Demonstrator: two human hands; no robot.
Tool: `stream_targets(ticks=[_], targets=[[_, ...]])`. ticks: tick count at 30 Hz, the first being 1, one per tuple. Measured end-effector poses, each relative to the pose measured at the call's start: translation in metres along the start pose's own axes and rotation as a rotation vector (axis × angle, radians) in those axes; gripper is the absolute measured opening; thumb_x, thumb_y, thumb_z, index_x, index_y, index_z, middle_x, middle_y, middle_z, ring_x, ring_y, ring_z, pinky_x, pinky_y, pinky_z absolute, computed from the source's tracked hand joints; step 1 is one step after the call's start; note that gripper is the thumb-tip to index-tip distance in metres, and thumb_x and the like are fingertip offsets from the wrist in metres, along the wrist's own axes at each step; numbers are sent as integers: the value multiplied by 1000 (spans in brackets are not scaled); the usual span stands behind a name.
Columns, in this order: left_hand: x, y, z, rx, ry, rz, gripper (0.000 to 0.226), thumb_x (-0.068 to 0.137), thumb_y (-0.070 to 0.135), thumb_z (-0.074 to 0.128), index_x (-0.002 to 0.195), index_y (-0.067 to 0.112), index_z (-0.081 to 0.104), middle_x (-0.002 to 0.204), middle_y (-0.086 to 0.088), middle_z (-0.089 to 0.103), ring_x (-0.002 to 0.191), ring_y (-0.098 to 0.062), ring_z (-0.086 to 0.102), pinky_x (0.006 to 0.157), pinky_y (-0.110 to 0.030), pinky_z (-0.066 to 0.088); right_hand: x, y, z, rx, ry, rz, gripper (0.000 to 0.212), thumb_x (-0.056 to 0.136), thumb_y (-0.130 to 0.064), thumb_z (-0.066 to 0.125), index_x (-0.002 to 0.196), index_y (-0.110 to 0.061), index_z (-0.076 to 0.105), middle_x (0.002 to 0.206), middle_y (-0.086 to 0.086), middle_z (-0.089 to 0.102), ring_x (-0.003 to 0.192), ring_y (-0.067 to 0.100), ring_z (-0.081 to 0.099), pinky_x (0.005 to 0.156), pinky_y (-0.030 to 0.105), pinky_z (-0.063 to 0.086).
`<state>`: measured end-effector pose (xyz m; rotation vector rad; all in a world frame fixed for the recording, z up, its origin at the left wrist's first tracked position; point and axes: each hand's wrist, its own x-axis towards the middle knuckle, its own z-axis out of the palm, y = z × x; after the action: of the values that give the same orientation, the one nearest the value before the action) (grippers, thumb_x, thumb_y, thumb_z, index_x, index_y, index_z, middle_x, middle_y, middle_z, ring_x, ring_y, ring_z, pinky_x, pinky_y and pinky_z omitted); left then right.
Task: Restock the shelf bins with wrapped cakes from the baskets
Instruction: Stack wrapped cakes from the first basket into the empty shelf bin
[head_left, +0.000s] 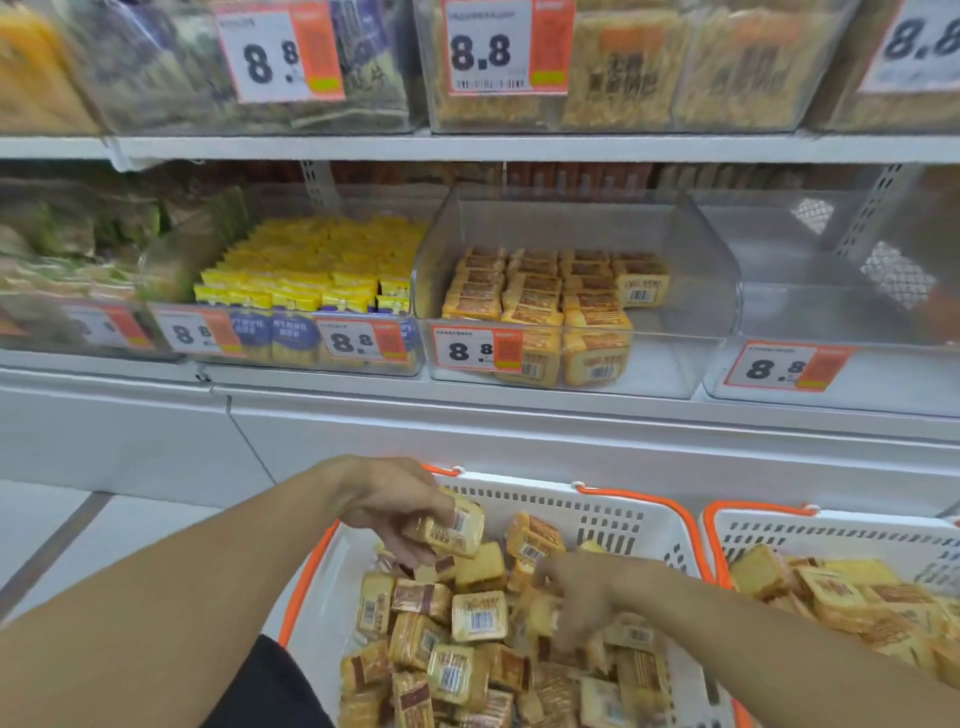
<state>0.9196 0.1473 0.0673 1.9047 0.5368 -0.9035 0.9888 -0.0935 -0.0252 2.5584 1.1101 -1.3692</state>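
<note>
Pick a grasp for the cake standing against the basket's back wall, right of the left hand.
Pinch the cake across its two broad faces, coming from above. It stands on edge, leaning on the basket wall, top edge free; neighbours crowd its base, so a low or side approach looks blocked.

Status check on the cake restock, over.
Left hand grips one wrapped cake above the left basket. Right hand down among the basket's cakes, blurred. Cake bin half full, nothing blocking it.

"8.8" — shelf price tags (487, 48)
</note>
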Motion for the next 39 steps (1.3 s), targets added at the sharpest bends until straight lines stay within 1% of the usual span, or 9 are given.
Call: stream_targets(ticks=[5, 10, 13, 16, 19, 24, 26, 31, 39], targets=[[4, 6, -4, -39, 27, 125, 44, 78, 19, 79, 112, -7, 68, 110, -24, 72, 97, -32, 70, 82, -34, 55, -76, -3, -83, 74, 375, -141, 60, 60, -45, 85, 117, -32, 68, 107, -13, 68, 87, 9, 63, 73, 30, 54], [8, 16, -9, -312, 8, 268, 28, 77, 28, 73, 96, 9, 64, 82, -6, 63, 71, -14, 53, 67, -24, 43, -131, -8, -66, 597, 653, -326, 60, 60, -50, 81, 118, -40, 67, 108, -11, 67, 99, 5, 65, 84, 24, 55], [12, 19, -12, -536, -63, 278, 44, 75, 28, 71, 111, 4, 62, 104, -19, 69, 94, -30, 66, 89, -40, 53, -131, -1, -64, 671, 848, -361, 61, 60, -41, 88, 116, -42, 63, 105, -8, 64, 99, 9, 66, 79, 28, 57], [10, 27, -7, -670, -189, 294, 49, 89, 13, 67, 131, -9, 52, 125, -36, 62, 115, -47, 64, 93, -49, 57, -128, 4, -73, 769, 964, -404, 59, 60, -23, 96, 110, -35, 66, 107, -6, 67, 95, 14, 71, 76, 28, 59], [13, 37, 0, -576, -179, 315, 40, 90, 13, 70, 123, -6, 58, 114, -28, 69, 105, -39, 69, 76, -36, 62, -128, 10, -74, 785, 1012, -436, 60, 59, -19, 98, 109, -31, 67, 107, -7, 70, 100, 13, 70, 85, 32, 59], [24, 43, 9, 315, 173, 363, 37, 73, 35, 91, 93, 18, 64, 87, 4, 69, 76, -11, 66, 61, -19, 49, -121, 20, -73, 773, 1008, -415, 61, 64, -19, 97, 112, -32, 62, 108, -9, 68, 103, 13, 67, 90, 35, 57], [29, 45, 9, 408, 230, 342, 44, 66, 46, 92, 89, 20, 67, 84, 7, 70, 80, -13, 69, 62, -19, 49, -117, 24, -71, 774, 989, -403, 61, 67, -12, 94, 113, -29, 58, 110, -8, 67, 105, 12, 66, 92, 37, 57], [31, 57, 17, 84, 277, 360, 60, 61, 51, 94, 99, 14, 68, 86, 0, 68, 72, -10, 62, 61, -21, 46, -115, 33, -65, 698, 916, -411, 61, 69, -15, 92, 114, -35, 56, 112, -10, 65, 111, 14, 63, 87, 46, 57], [14, 78, 31, -559, -117, 337, 48, 81, 31, 76, 122, 6, 71, 114, -23, 70, 102, -32, 67, 96, -51, 57, -117, 34, -68, 804, 979, -488, 59, 74, -18, 91, 121, -28, 56, 116, -10, 67, 115, 14, 64, 93, 40, 57]])
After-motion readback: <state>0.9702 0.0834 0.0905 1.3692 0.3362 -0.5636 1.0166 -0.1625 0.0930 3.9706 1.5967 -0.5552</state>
